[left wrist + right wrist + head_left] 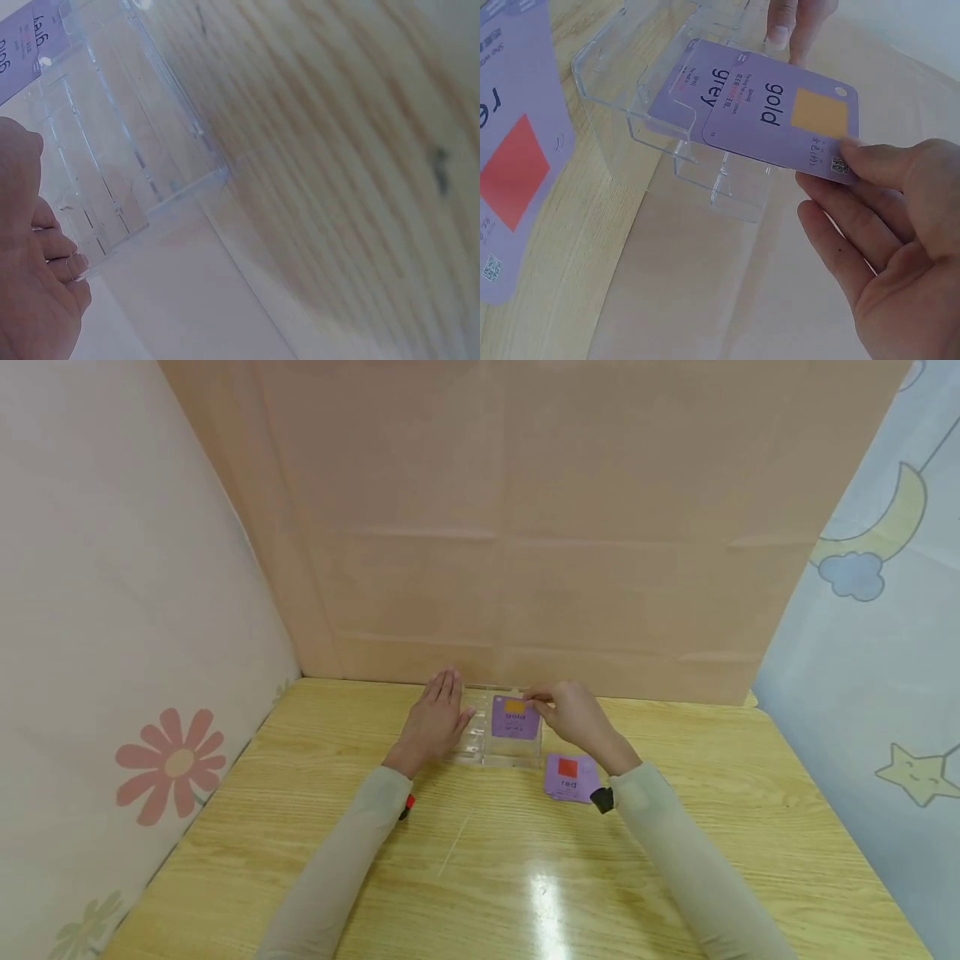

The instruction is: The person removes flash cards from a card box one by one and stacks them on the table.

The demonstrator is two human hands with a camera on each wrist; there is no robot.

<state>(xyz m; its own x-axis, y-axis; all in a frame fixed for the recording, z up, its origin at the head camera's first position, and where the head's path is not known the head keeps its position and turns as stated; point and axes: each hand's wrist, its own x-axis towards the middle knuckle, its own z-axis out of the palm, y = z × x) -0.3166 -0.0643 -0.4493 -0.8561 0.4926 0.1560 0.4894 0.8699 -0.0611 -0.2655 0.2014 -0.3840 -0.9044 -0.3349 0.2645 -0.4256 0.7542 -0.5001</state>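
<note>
Head view: the right hand (579, 718) pinches the gold card (507, 717) by its 2 o'clock corner at the clear rack (513, 752); the left hand (432, 727), straight-fingered, rests at its 9 o'clock side. Best keep the card square.

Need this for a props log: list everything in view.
table: 1, pale wood, across the lower view
backdrop: 1, tan, behind the table
left wall: 1, whitish with pink flower, table's left
right wall: 1, pale blue with moon, table's right
holder: 1, clear, on the table near the backdrop
gold card: 1, purple with gold square, at the holder
grey card: 1, purple, partly under the gold card
card pile: 1, purple, red square on top, on the table
wrist devices: 2, black, one partly red, one per wrist
sleeves: 2, pale grey, lower view
left hand: 1, bare, at the holder's left side
right hand: 1, bare, pinching the gold card
</note>
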